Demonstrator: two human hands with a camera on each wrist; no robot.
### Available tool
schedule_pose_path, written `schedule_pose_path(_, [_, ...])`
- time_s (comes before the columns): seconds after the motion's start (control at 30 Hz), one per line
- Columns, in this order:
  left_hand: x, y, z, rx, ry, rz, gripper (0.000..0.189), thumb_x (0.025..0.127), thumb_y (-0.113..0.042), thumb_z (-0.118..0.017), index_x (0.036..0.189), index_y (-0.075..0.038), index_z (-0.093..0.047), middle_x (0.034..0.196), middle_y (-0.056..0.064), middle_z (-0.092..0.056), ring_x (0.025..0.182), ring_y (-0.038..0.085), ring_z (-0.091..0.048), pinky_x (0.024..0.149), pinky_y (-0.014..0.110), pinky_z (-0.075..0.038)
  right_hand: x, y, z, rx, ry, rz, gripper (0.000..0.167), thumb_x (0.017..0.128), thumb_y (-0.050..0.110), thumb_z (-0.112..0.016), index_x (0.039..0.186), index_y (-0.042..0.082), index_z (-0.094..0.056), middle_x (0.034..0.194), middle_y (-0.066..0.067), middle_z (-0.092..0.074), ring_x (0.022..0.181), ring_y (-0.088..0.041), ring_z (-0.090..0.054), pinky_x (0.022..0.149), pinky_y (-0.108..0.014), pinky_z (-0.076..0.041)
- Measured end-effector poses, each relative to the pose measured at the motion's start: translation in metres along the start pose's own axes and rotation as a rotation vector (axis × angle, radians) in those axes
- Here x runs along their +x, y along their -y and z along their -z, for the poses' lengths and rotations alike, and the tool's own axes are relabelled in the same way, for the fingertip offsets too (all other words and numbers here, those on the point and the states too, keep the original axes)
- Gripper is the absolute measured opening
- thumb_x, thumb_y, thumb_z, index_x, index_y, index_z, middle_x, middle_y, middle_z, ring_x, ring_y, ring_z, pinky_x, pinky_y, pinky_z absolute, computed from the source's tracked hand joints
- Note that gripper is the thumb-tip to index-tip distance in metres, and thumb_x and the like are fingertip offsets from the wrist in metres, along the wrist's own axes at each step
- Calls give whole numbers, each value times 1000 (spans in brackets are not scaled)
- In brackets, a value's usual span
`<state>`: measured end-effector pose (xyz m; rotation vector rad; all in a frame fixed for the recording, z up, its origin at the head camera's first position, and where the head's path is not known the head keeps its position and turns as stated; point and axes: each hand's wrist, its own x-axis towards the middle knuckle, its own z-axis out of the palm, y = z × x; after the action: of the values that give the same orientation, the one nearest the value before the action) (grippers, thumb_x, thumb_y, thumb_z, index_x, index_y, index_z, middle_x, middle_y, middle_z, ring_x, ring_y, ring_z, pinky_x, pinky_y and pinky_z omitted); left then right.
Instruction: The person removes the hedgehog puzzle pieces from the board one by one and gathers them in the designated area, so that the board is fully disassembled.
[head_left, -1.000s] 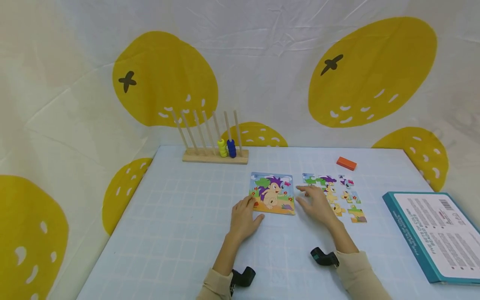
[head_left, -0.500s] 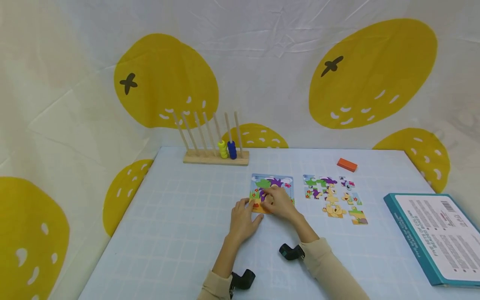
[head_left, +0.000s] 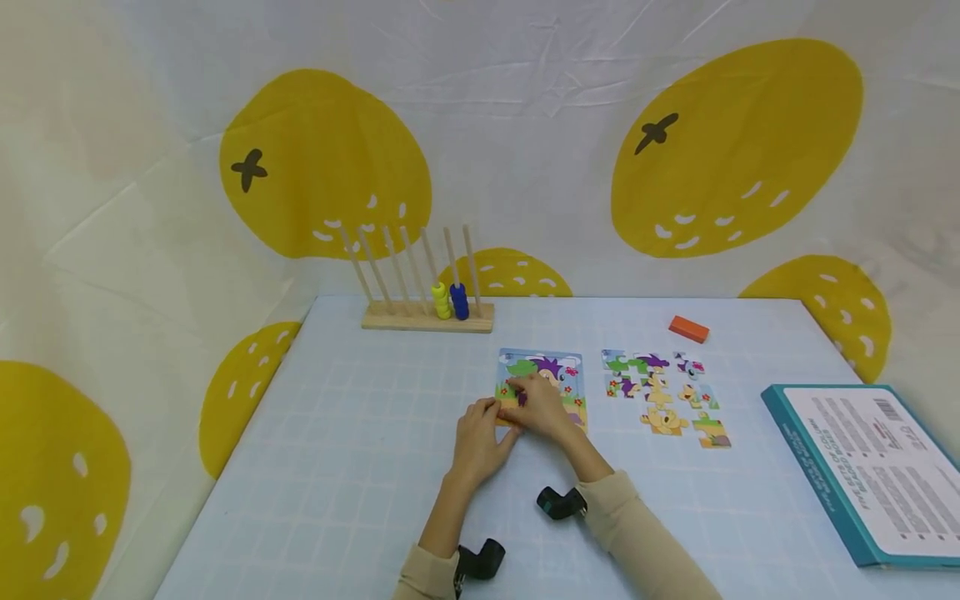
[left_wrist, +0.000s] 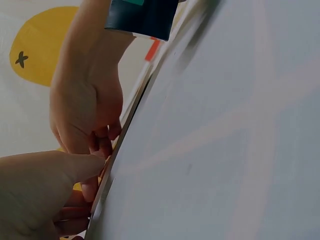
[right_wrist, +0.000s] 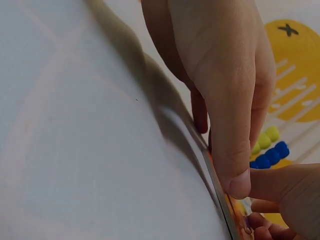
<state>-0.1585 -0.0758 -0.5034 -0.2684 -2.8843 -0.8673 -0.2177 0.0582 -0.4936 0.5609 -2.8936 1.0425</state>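
A square picture puzzle board (head_left: 573, 385) with a purple-haired cartoon animal lies flat in the head view. At its lower left corner my left hand (head_left: 474, 446) rests its fingers, with the thumb by the bottom edge. My right hand (head_left: 543, 410) reaches across the board's lower left part, fingers bent down onto it. In the right wrist view the right thumb points down at the board's edge and the left thumb meets it. Whether a piece lies under the right fingertips is hidden. Several loose puzzle pieces (head_left: 663, 422) lie in loose rows right of the board.
Behind the board stands a wooden peg rack (head_left: 427, 317) with yellow beads (head_left: 441, 302) and blue beads (head_left: 459, 302). An orange block (head_left: 688, 328) lies at the back right. A large teal-and-white box (head_left: 877, 475) occupies the table's right side.
My right hand has swung left from beside the loose pieces onto the board, then slightly farther left. The left hand stays at the corner, its thumb now nearer the right hand.
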Motion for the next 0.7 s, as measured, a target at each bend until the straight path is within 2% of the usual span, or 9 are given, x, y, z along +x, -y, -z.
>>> schedule_pose_path(0.1, [0,1,0,3,-1,1,55,87,-37,-64,125,3,-56,128,15,-53,118,30,-48,98,48,-39,1,2,0,23,10,-47,55,74,27,-80,117,-3,-63,105,-16,-62,98,-30,-54,85,-51,-41])
schedule_pose_path(0.27, [0,-1,1,13,-4,-1,56,87,-37,-65,124,3,-56,127,16,-53,117,31,-48,97,49,-40,1,4,2,68,28,-75,58,74,26,-80,120,-4,-60,110,-18,-61,98,-30,-52,88,-51,-40])
schedule_pose_path(0.4, [-1,-1,2,12,-1,-3,56,87,-37,-65,124,4,-56,127,17,-53,117,31,-48,97,49,-40,1,4,2,83,27,-73,55,74,23,-81,118,-4,-62,109,-17,-62,92,-26,-51,84,-44,-41])
schedule_pose_path(0.57, [-1,1,1,2,-28,-33,54,86,-33,-67,122,5,-57,124,17,-55,114,32,-50,94,49,-41,0,3,0,111,-7,21,37,70,14,-82,100,-4,-70,92,-13,-68,79,-21,-53,72,-34,-45])
schedule_pose_path(0.63, [-1,1,1,-5,-47,-49,52,84,-31,-68,121,5,-58,123,17,-56,113,31,-51,93,49,-42,-1,3,-2,114,-17,62,35,69,12,-82,97,-5,-69,92,-14,-67,82,-23,-55,73,-36,-47])
schedule_pose_path(0.7, [-1,1,0,-11,-62,-61,51,83,-29,-69,120,5,-59,122,17,-56,112,31,-51,92,49,-42,-3,3,-4,115,-19,62,42,69,13,-82,102,-7,-66,99,-18,-64,91,-28,-55,80,-40,-47])
